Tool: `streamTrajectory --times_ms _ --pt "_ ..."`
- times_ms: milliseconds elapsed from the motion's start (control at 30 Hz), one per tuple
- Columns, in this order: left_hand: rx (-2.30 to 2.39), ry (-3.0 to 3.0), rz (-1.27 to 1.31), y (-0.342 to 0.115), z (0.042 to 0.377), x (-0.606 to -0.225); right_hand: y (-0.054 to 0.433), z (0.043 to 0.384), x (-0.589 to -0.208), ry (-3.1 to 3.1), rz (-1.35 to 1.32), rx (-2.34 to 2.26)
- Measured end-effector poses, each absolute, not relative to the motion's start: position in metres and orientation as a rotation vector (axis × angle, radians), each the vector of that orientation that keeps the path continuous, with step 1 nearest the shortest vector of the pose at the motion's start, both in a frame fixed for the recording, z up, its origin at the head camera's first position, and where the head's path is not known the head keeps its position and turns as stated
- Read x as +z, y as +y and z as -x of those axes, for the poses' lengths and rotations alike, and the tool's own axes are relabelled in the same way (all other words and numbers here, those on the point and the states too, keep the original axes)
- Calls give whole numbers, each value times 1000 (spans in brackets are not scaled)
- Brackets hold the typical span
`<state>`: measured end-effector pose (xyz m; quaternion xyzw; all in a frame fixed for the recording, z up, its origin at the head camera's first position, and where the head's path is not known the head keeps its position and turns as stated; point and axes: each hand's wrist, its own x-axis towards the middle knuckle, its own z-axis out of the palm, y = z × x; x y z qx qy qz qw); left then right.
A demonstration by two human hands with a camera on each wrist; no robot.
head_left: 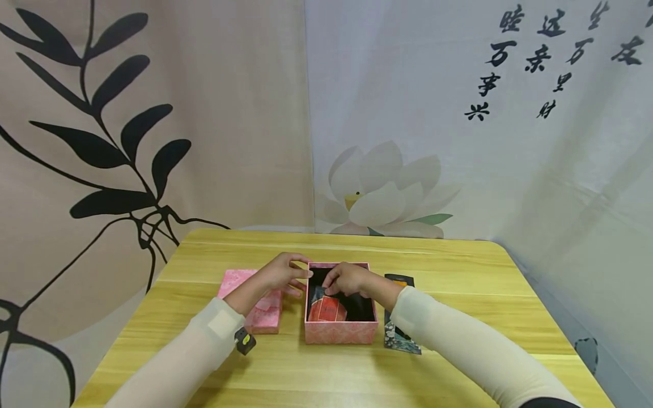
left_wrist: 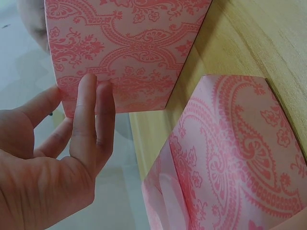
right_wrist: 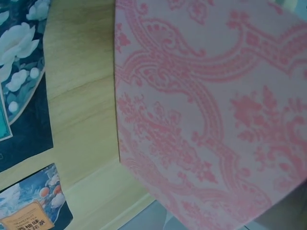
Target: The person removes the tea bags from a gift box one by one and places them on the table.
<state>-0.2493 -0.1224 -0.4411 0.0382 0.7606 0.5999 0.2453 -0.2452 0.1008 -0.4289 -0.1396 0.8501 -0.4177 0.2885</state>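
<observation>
A pink patterned box (head_left: 339,333) with a black inside stands uncovered on the table. My right hand (head_left: 352,279) reaches into it and pinches the top edge of a red packet with a dark upper part (head_left: 327,309). Straight fingers of my left hand (head_left: 287,273) touch the box's left wall, and the left wrist view shows the fingertips against the patterned side (left_wrist: 129,48). Below the left forearm lies the matching pink lid (head_left: 265,320), with a pale ribbon (left_wrist: 170,191) on it. The right hand is hidden behind the box wall (right_wrist: 206,110) in the right wrist view.
To the right of the box, partly under the right forearm, lie dark flower-printed packets (head_left: 400,341). One packet (right_wrist: 36,203) carries an orange label with Chinese characters. The wooden table (head_left: 449,374) ends at a printed cloth backdrop (head_left: 245,141).
</observation>
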Motion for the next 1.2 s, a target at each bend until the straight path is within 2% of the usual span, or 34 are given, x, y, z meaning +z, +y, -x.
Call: streamTrajectory --times_ms 433,1200 --pt "1624 2091 -115 -123 252 -442 104 249 -416 2345 433 -1066" --pt "1658 2054 -117 -124 251 -443 116 253 -402 2170 260 -1271"
